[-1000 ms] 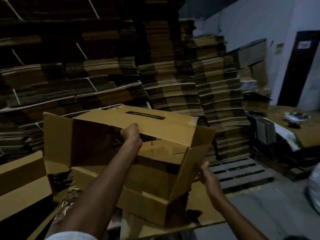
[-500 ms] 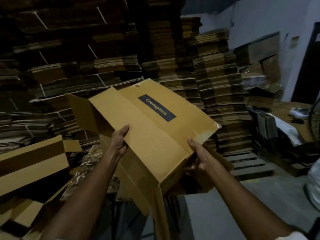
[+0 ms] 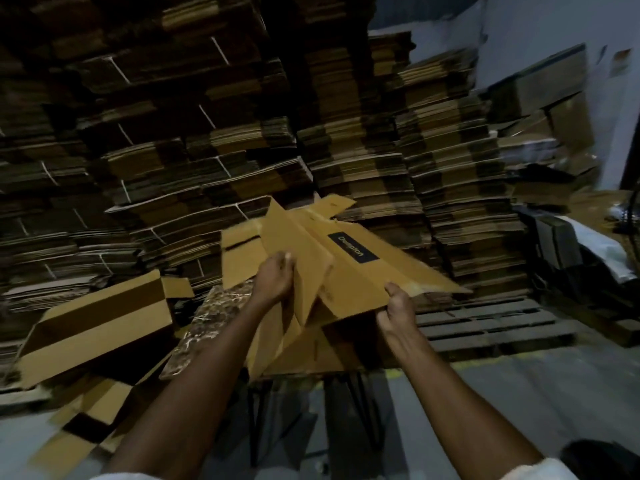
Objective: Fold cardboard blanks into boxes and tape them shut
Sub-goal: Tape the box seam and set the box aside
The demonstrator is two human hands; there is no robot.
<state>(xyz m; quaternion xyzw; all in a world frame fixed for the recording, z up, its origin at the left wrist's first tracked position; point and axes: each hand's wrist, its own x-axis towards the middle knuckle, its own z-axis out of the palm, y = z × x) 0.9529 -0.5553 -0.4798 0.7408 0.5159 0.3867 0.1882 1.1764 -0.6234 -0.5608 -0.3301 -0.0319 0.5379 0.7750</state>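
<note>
At the far left an open box (image 3: 97, 327) is seen lying on its side on the heap, its dark mouth turned toward the camera. It appears to have been put aside, out of the working space, though whether it is taped cannot be told. Loose cardboard sheets (image 3: 86, 431) are strewn on the floor below it. Next, a marbled table top (image 3: 218, 306) on thin black legs is partly covered, and is judged to serve as the bench for folding.

Above it the left hand (image 3: 273, 282) is closed round the near edge of an upright panel, fingers curled over the top, so that this panel can be steered. The cardboard box (image 3: 349, 289), the piece in work, is held in the air between both hands, just over the table. It is tilted away and only half squared up, with its flaps splayed at the far end. A dark label (image 3: 353, 249) is carried on its upper face, the lettering blurred.

The right hand (image 3: 394, 313) is clamped on the near right corner, thumb on top and fingers hidden beneath, presumably so that the body can be turned or pushed into shape against the left hand's hold. No tape is seen.

To the right a wooden pallet (image 3: 485, 323) lies on the floor. Behind everything, tall stacks of flat cardboard (image 3: 207, 140) are kept within reach as the supply.
</note>
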